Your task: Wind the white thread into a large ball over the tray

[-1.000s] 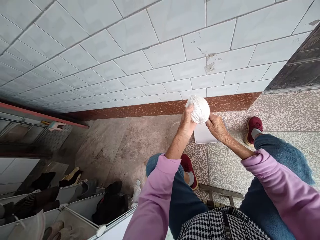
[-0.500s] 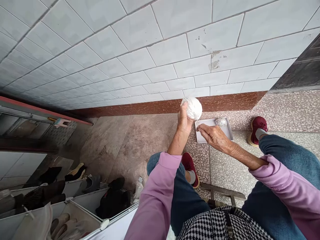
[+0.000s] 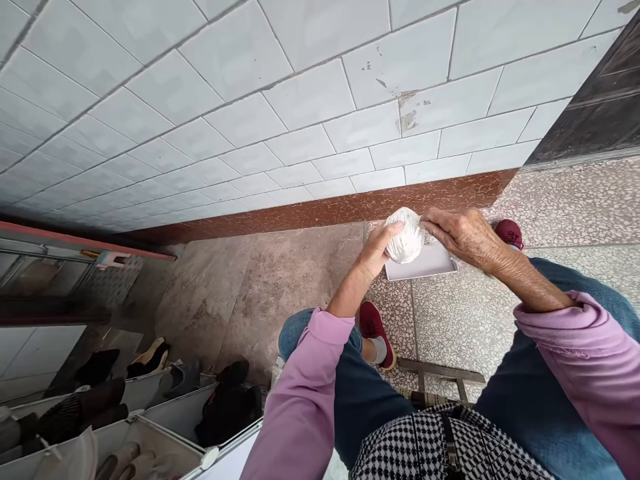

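A ball of white yarn is in my left hand, the thumb lying over its left side and the other fingers hidden behind it. My right hand is at the ball's right edge with thumb and fingertips pinched together. Any strand between those fingertips is too fine to make out. Below both hands, a shallow pale tray rests on the speckled floor, partly covered by the ball and my right hand.
A white tiled wall with a brown skirting runs in front. Left below stands an open shoe rack holding several shoes. Between my legs is a wooden stool frame. A red shoe is on my left foot.
Both hands have shifted: the yarn ball moved right and slightly down, and my right hand rose from over the tray to the ball's right side. The wrapped lump in the tray is now mostly hidden.
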A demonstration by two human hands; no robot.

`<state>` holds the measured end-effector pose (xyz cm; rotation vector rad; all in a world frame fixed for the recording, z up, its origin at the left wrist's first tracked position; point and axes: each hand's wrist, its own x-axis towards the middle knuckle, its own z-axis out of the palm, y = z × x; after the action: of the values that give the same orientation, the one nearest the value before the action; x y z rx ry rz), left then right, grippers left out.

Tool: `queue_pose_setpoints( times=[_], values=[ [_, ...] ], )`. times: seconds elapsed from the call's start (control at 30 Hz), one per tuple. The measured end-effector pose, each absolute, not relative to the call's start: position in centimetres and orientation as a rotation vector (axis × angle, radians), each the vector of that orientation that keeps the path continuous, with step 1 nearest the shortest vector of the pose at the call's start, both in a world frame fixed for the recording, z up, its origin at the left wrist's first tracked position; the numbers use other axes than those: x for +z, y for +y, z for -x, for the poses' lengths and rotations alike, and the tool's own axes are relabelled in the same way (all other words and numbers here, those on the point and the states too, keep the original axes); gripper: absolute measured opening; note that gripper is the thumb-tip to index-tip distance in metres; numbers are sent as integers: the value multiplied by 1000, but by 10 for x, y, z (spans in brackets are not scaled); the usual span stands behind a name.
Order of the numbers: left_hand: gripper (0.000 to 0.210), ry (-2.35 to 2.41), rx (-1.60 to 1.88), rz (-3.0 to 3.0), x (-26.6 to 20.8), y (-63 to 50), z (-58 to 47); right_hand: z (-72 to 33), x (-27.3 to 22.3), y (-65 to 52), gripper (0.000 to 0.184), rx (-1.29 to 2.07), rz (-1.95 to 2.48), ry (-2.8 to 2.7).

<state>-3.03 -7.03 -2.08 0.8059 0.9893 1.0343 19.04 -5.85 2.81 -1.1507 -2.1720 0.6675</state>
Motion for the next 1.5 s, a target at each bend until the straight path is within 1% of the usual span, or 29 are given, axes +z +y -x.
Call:
queue_pose_setpoints(
  times=[0.17,0.43,0.57,0.77,0.87,0.97,1.1,1.2,1.3,1.37,1.5],
  values=[
    [80,918,835,-761,-16,-81,32,-207,36,-50,33,717,1159,-2052],
    [96,803,648,-758,-3,-104,37,-205,29,-41,36,585,1204,-1982],
    [100,824,679,-769,-2,-105,37,-186,16,-44,28,627,1176,-1954],
    [101,886,888,-812,0,-99,45,-160,-12,-59,26,821,1166,-1872],
    [99,883,947,-880,0,-95,48,-157,-21,-60,26,850,1170,-1849],
    [92,871,964,-970,0,-89,47,-158,-24,-56,29,834,1174,-1871],
    [90,928,981,-968,4,-84,45,-158,-25,-51,32,807,1219,-1983],
    [79,1037,1029,-945,3,-83,44,-158,-28,-50,32,723,1347,-2129],
    [71,1054,1053,-1047,-3,-83,43,-160,-32,-51,35,640,1504,-2299],
    [70,1048,1036,-1139,-9,-84,43,-162,-32,-52,37,609,1569,-2386],
    [80,1152,913,-1163,-19,-88,41,-166,-32,-53,39,603,1610,-2478]
  ],
)
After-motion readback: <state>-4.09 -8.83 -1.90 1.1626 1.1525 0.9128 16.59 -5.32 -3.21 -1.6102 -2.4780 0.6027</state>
